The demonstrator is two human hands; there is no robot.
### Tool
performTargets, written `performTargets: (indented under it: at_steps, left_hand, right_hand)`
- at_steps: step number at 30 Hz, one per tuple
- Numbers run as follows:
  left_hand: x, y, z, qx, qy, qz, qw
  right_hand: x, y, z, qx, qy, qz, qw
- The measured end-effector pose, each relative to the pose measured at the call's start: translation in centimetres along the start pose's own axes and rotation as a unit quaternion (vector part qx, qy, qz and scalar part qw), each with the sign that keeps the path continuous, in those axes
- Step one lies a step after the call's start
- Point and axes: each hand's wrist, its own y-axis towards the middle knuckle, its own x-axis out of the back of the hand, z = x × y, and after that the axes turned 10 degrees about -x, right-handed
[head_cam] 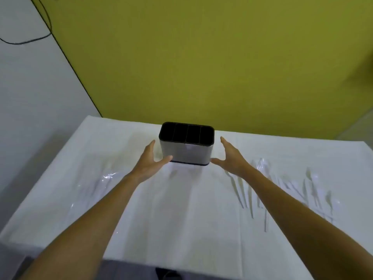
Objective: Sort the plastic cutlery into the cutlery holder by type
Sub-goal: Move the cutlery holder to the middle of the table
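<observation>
White cloth covers the worktop (181, 223) from its near edge to the wall, and two bare forearms reach out over it from the bottom of the view. To the right, partly under the right forearm, loose white plastic cutlery (310, 182) lies scattered flat on the cloth. Fork tines and long handles show, but white on white makes the other types hard to tell apart. To the left something glints like clear wrapping (109, 176), and whether it holds more pieces I cannot tell.

Further out, the left hand (148, 160) and the right hand (230, 156) flank the cutlery holder (186, 152). Each grip is spread, fingers straight, thumb angled in toward a lower corner of the holder. The left thumb is at or just touching the corner, while the right thumb is just beside its corner. Neither hand holds anything.

The holder stands upright near the far middle of the worktop, a grey oblong box with a dark rim and four dark compartments, none showing a handle sticking up.

By this, sorting has not begun: every visible piece is on the cloth, and all of it is left to place by type. The hands look set to take or shift the holder.

Behind it rises a yellow-green wall (201, 67), with a black cable (24, 42) on the grey wall at left
</observation>
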Motion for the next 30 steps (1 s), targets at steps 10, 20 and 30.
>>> performTargets:
  at_steps: [10,20,30]
  left_hand:
    - [0.7,6.5,2.8,-0.09,-0.073,0.083,0.99]
    - [1.3,6.9,1.4,-0.13,-0.093,0.061,0.985]
    - [1.3,-1.8,1.8,-0.109,-0.113,0.042,0.987]
  right_hand:
    - [-3.1,3.0,1.8,-0.03,0.139,-0.04,0.989]
    - [-3.8,2.5,2.9,-0.023,0.188,-0.098,0.977]
    - [-5.7,-5.6,2.2,-0.026,0.232,-0.087,0.968]
